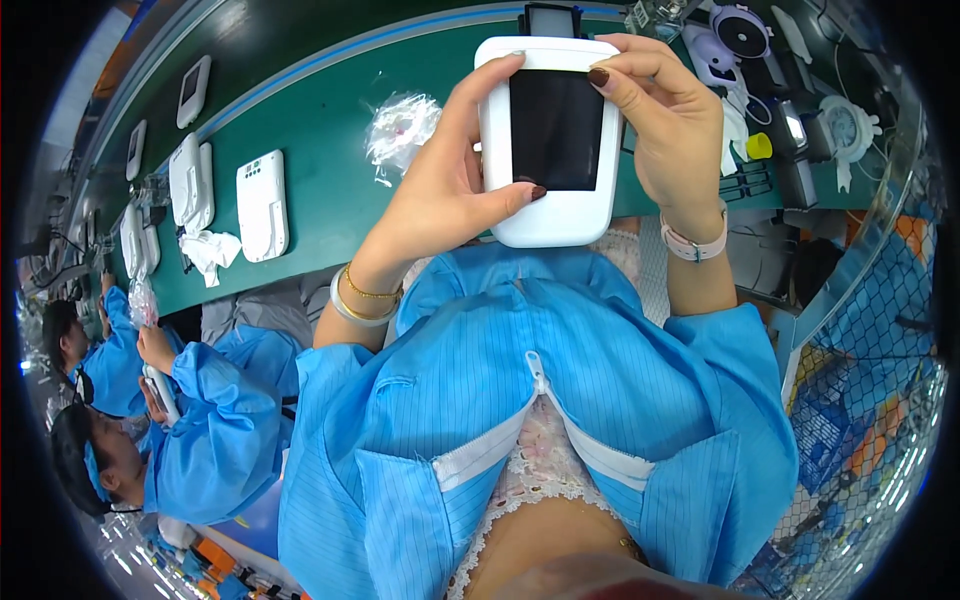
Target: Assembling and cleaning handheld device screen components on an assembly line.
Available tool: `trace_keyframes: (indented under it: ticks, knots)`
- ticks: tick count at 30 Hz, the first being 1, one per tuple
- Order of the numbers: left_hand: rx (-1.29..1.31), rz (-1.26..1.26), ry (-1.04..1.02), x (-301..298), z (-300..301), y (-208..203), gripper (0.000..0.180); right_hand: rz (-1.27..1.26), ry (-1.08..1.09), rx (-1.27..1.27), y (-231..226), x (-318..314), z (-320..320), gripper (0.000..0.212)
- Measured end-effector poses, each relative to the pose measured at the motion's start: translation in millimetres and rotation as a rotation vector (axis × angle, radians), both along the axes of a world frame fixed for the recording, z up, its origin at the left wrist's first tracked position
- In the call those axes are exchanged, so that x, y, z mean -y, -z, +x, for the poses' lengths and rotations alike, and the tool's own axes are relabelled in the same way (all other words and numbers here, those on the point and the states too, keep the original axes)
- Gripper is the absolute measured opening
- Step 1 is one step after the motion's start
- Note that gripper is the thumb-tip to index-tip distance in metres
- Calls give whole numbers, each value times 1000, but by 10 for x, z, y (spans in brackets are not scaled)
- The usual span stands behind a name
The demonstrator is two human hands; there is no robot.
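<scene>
Blue jacket [450, 340] below device [557, 130], crumpled plastic [400, 128] leftward

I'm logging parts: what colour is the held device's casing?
White; the device's casing shows best in the head view.

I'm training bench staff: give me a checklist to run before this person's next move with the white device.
1. Left hand on white device: ok, thumb on its front.
2. Right hand touching it: ok, at the upper right corner.
3. Dark screen unobstructed: not ok, both thumbs overlap its edges.
4. Device's back undamaged: cannot tell, hidden.
5. Crumpled clear plastic apart from device: ok, on the green table.
</scene>
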State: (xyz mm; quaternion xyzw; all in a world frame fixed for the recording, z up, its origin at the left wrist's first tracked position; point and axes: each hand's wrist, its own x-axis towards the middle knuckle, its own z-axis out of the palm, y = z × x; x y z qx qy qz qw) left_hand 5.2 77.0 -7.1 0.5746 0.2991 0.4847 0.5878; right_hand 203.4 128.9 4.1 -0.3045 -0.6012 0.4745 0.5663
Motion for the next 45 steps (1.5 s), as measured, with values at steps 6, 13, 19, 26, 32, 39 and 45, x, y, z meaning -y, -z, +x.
trace_keyframes:
  ticks: [6,13,19,26,32,39,45]
  knots:
    - [-26,-48,-29,62,19,-85,84,406,294,336,-20,108,-42,12]
    - [-115,-118,-57,123,37,-195,87,946,718,884,-23,223,-107,11]
    - [-15,-89,-89,87,-39,-53,90,896,297,694,-73,366,-61,18]
    - [213,-410,-110,97,-5,-382,98,1048,148,617,-197,745,114,22]
    - [-25,15,-32,111,-110,-99,95,1006,420,562,-262,982,26,19]
    - [-19,17,12,219,-94,-134,97,1170,567,496,-244,736,29,16]
    - [87,-14,65,242,6,-213,90,905,440,630,-345,412,172,2]
